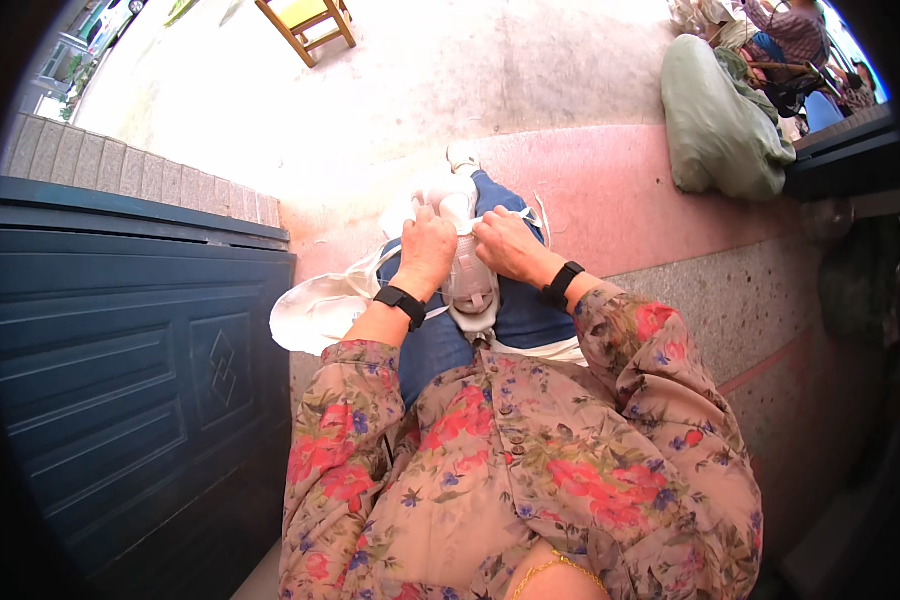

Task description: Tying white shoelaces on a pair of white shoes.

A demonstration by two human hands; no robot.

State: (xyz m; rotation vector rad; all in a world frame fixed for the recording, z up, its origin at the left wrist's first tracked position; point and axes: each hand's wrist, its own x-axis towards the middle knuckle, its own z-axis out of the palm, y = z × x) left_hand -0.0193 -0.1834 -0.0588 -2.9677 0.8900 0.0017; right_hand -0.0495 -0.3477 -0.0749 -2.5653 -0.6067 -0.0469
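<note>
Cannot make out the fingertips of the left hand (427, 250) or the right hand (510, 245), folded out of sight around the white strap (467, 228). Cannot trace the strap beyond them. Lose part of the pale shoe (472, 278) behind the hands, and the detail of the white bundle (315, 310) to glare. See only part of the stool (302, 14), cut by the upper edge. Cannot separate the people (792, 40) at upper right, small and cropped. Lose the blue door (100, 340) into the dark rim below.
</note>
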